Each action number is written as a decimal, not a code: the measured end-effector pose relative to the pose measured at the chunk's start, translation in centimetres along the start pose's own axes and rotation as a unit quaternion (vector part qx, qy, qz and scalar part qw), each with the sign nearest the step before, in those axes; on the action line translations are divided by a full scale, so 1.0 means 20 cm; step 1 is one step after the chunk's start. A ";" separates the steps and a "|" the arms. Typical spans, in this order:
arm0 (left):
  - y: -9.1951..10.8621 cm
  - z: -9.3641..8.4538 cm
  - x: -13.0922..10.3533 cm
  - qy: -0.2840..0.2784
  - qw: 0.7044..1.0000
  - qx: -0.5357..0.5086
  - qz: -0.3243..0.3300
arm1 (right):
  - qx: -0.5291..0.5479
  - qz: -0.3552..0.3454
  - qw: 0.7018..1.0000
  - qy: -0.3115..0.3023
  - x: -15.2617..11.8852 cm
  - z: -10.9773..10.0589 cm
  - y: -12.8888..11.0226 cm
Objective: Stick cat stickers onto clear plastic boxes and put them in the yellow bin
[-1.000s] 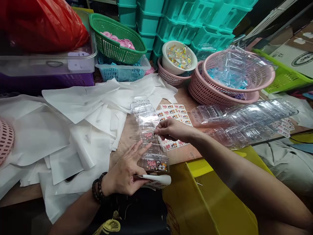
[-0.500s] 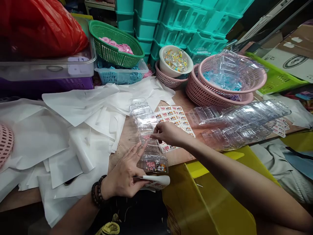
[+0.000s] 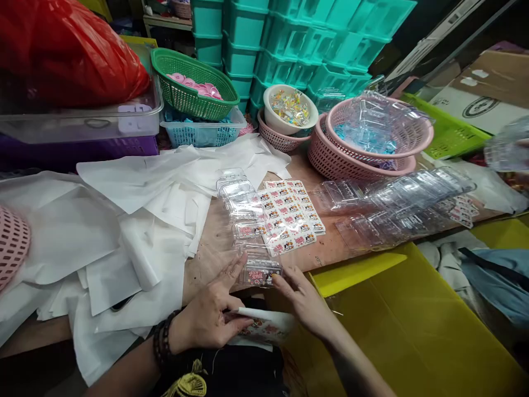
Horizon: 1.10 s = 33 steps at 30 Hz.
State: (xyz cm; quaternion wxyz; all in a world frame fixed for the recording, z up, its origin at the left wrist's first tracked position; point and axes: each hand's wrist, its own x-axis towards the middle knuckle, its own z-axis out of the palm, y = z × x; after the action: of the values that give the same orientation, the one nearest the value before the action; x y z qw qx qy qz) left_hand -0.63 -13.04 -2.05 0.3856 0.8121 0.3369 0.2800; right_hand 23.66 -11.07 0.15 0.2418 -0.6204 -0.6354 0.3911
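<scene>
Low in the view, my left hand [image 3: 210, 314] pinches a curled sticker sheet [image 3: 268, 325] between thumb and fingers, its white backing partly showing. Its index finger stretches forward beside the nearest clear plastic box [image 3: 260, 274], which carries a printed cat sticker. My right hand [image 3: 308, 300] is at that box's right corner, fingers somewhat apart and nothing visible in them; whether the fingertips touch the box I cannot tell. Just beyond lies another clear box with a sticker [image 3: 248, 229], in a row with more clear boxes [image 3: 239, 196]. Flat sticker sheets [image 3: 289, 215] lie right of the row.
White backing paper [image 3: 149, 220] covers the table's left. More clear boxes [image 3: 413, 193] lie at right, before pink baskets [image 3: 359, 168]. A white bowl [image 3: 289, 124], a green basket [image 3: 194, 105] and teal bins [image 3: 289, 49] stand behind. At far right, another person's hand holds clear plastic [image 3: 508, 146].
My right hand has come back from the farther stickered box to the nearest one. My left hand keeps the sticker sheet. Clear plastic in another person's hand has appeared at far right.
</scene>
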 end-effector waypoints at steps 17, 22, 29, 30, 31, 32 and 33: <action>0.12 -0.25 -0.25 0.078 0.957 -0.156 -0.231 | -0.332 -0.258 0.896 0.144 -0.05 0.30 0.03; 0.10 -0.28 -0.32 0.155 0.933 -0.187 -0.265 | -0.274 -0.333 0.900 0.060 -0.07 0.18 -0.01; 0.10 -0.20 -0.26 0.161 0.921 -0.250 -0.250 | 0.057 -0.260 0.960 0.082 -0.16 0.04 -0.20; 0.10 -0.19 -0.25 0.169 0.920 -0.255 -0.245 | 0.088 -0.237 0.967 0.042 -0.17 0.05 -0.23; 0.10 -0.18 -0.25 0.177 0.919 -0.257 -0.241 | 0.120 -0.208 0.971 0.001 -0.17 0.06 -0.25; 0.10 -0.18 -0.25 0.183 0.919 -0.253 -0.241 | 0.154 -0.175 0.972 -0.029 -0.17 0.08 -0.27; 0.10 -0.17 -0.25 0.187 0.920 -0.244 -0.244 | 0.186 -0.147 0.970 -0.046 -0.17 0.08 -0.28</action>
State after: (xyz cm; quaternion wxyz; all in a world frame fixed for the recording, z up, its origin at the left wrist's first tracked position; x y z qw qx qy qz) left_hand -5.53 -16.22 0.48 0.5579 0.5185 0.5118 0.3974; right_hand 19.36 -14.37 4.25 0.3779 -0.4460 -0.6460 0.4910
